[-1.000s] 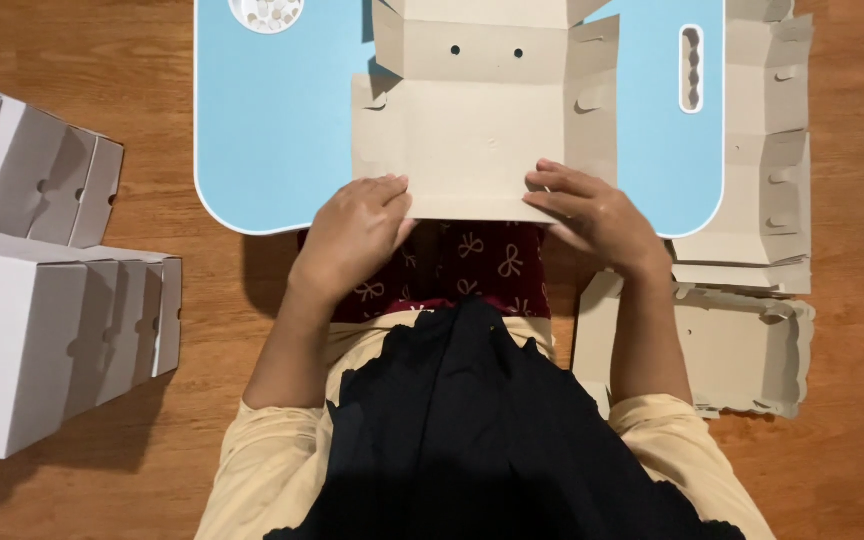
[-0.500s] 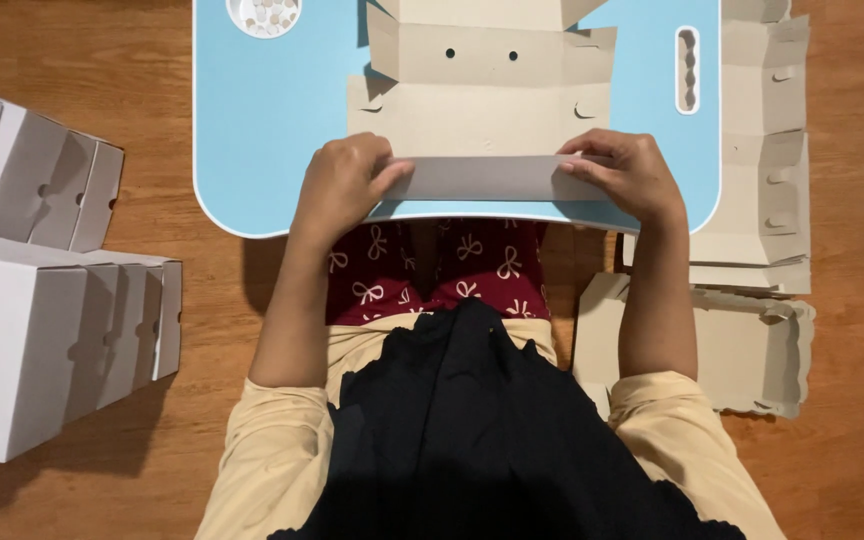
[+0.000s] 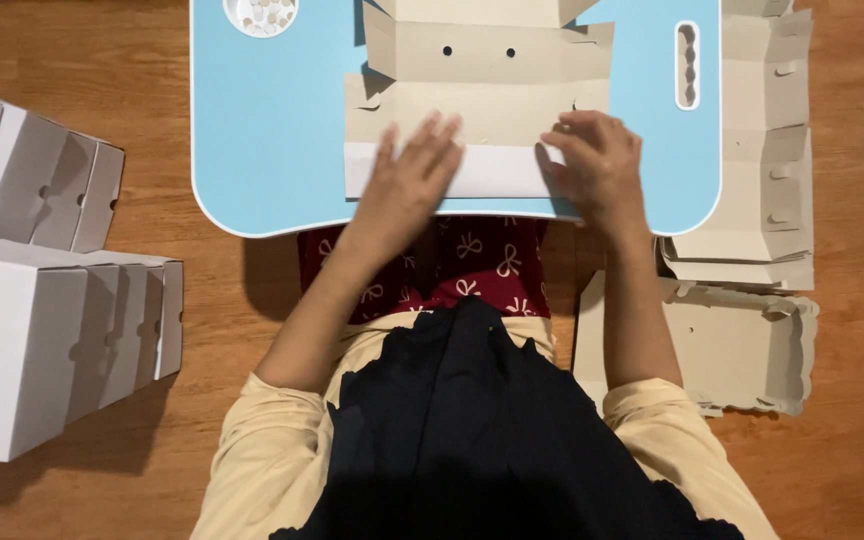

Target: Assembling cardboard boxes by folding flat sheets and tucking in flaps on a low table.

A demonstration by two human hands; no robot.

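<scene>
On the light blue bench (image 3: pixel 272 150), seen from the head camera, a flat cardboard box blank (image 3: pixel 482 95) lies unfolded, its near flap (image 3: pixel 492 172) turned over so that the white side shows along the bench's front edge. The left hand (image 3: pixel 407 175) lies open and flat, fingers spread, pressing on the left part of that white flap. The right hand (image 3: pixel 597 165) rests on the flap's right end with its fingers bent down onto the fold, gripping nothing. A small white dish (image 3: pixel 260 14) sits in the bench's far left corner. Left of the bench, on the wooden floor (image 3: pixel 202 300), stand folded white boxes (image 3: pixel 52 330). Right of the bench lies a stack of flat brown blanks (image 3: pixel 762 150), with another blank (image 3: pixel 722 345) nearer the person
</scene>
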